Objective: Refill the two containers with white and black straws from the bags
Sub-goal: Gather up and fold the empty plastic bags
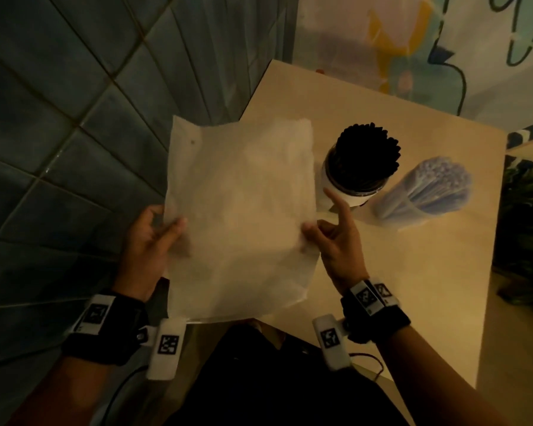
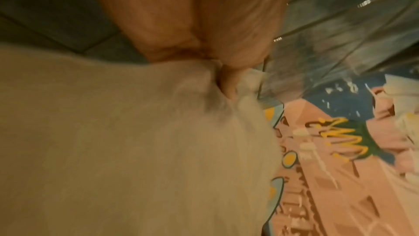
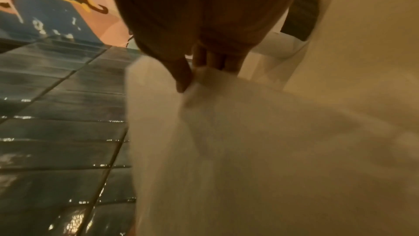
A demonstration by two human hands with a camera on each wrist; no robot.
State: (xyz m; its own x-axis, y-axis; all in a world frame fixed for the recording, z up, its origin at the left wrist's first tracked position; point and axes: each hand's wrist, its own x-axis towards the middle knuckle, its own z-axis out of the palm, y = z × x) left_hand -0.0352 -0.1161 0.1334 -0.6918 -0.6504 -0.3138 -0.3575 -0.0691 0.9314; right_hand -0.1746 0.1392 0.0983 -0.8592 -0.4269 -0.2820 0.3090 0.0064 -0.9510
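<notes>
A flat, translucent white plastic bag (image 1: pixel 240 216) is stretched between both hands over the table's left corner; it looks limp, with no straws showing in it. My left hand (image 1: pixel 163 232) pinches its left edge, thumb on top. My right hand (image 1: pixel 313 233) pinches its right edge, index finger sticking up. The wrist views show the bag (image 2: pixel 136 141) (image 3: pixel 260 141) gripped at the fingertips. To the right stands a jar packed with black straws (image 1: pixel 365 158). Beside it a clear container of white straws (image 1: pixel 434 186) leans right.
The pale table (image 1: pixel 413 272) runs to an edge on the right and near side. Dark tiled floor (image 1: pixel 59 133) lies to the left. A painted mural wall (image 1: pixel 413 41) stands behind the table, and a plant (image 1: pixel 523 210) at the far right.
</notes>
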